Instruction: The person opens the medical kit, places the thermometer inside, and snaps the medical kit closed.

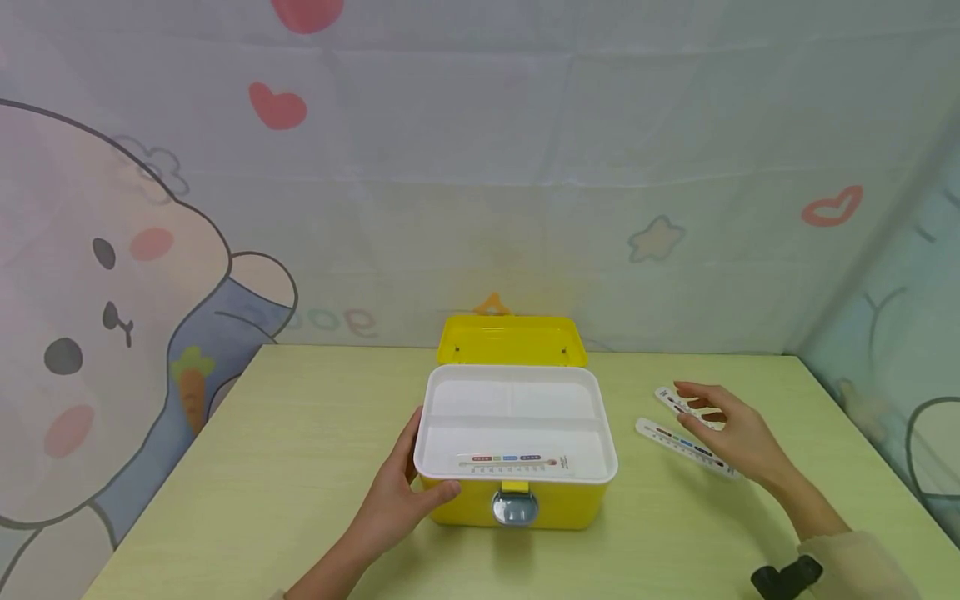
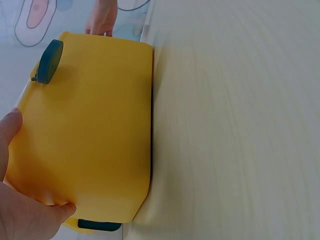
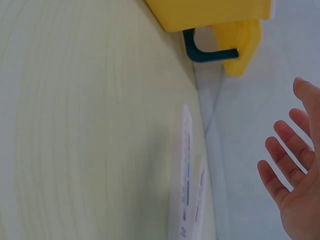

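Note:
A yellow storage box (image 1: pixel 461 504) stands on the table with its lid (image 1: pixel 510 340) tipped back. On top sits a white divided tray (image 1: pixel 480 440), where one thermometer strip (image 1: pixel 517 463) lies in the front section. My left hand (image 1: pixel 393 500) holds the box at its front left corner, thumb on the front, fingers along the side. To the right, my right hand (image 1: pixel 738 433) hovers with loosely bent fingers over two white thermometers, the nearer one (image 1: pixel 682 447) and the farther one (image 1: pixel 670 401), partly covered by the hand. The right wrist view shows that palm (image 3: pixel 305 200) holding nothing.
A round clasp (image 1: pixel 515 507) is on the box's front. In the right wrist view a dark green handle (image 3: pixel 210 56) sticks out from the box's side. The pale wooden table (image 1: pixel 300 467) meets a printed cloth backdrop (image 1: pixel 450 208) behind.

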`<state>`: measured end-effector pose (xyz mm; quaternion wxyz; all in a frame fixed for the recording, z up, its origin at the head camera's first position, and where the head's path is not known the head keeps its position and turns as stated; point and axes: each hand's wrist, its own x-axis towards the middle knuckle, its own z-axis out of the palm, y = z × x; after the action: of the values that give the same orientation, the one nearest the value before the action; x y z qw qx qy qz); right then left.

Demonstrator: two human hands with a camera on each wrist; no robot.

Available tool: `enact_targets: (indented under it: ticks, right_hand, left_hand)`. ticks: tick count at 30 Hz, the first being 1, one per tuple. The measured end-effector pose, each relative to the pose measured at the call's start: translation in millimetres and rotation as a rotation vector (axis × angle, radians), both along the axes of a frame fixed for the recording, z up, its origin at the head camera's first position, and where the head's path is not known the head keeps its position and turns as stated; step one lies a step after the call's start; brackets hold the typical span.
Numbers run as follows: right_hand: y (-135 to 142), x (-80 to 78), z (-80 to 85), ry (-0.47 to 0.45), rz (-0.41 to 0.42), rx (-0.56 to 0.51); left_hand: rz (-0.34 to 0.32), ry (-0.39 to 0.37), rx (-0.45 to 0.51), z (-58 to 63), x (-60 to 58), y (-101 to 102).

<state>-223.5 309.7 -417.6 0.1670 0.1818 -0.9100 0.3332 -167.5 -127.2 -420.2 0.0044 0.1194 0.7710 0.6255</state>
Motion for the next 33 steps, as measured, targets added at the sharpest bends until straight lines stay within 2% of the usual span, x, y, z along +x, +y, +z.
enact_targets:
  ticks: [10,16,27,33]
  right_hand:
    - [7,0.7,-15.5,-0.054,-0.028,-0.013]
    - [10,-0.9,-26.3,-0.079,-0.055,0.021]
    - [11,-0.7,-36.2,-0.084,-0.085,0.066]
    - [12,-1.6,-42.1,-0.044,-0.099,0.099]
  left_hand:
    - [0.002,-0.012,0.001,-0.8,0.1,-1]
    - [0.0,-0.026,0.016,-0.3,0.7,-1]
    - [0.003,-0.019,0.008,-0.9,0.4,0]
    - [0.004,-0.022,0.006,0.1,0.0,0]
